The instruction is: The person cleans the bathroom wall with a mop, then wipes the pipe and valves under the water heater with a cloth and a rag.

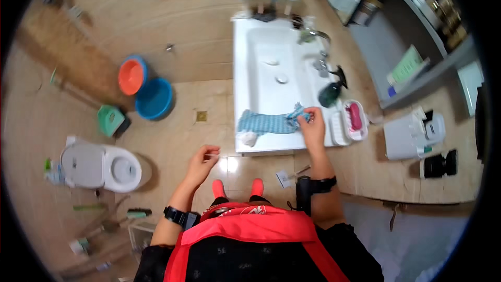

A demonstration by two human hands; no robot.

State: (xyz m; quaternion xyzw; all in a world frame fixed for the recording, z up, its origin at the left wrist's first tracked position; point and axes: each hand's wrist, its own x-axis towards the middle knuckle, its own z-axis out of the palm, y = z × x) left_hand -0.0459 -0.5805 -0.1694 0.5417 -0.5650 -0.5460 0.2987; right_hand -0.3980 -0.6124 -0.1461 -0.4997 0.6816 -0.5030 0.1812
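Observation:
A light-blue patterned cloth (269, 123) lies lengthwise along the near rim of the white sink (240, 68), its right end bunched up. My right hand (313, 128) pinches that bunched end between thumb and fingers. Under the cloth's left end sits a small crumpled white thing (247, 138), whose kind I cannot make out. My left hand (202, 165) hangs in the air left of the sink, apart from everything, with loosely bent fingers and nothing seen in them. To the right of the cloth stands a white soap dish (356, 134) with a pink soap bar (355, 117).
A dark green pump bottle (330, 94) and the tap (321, 62) stand along the sink's right side. Farther right are a white box (402, 138) and a grey shelf (376, 57). At left are a toilet (86, 164), a blue basin (159, 102) and an orange basin (131, 77).

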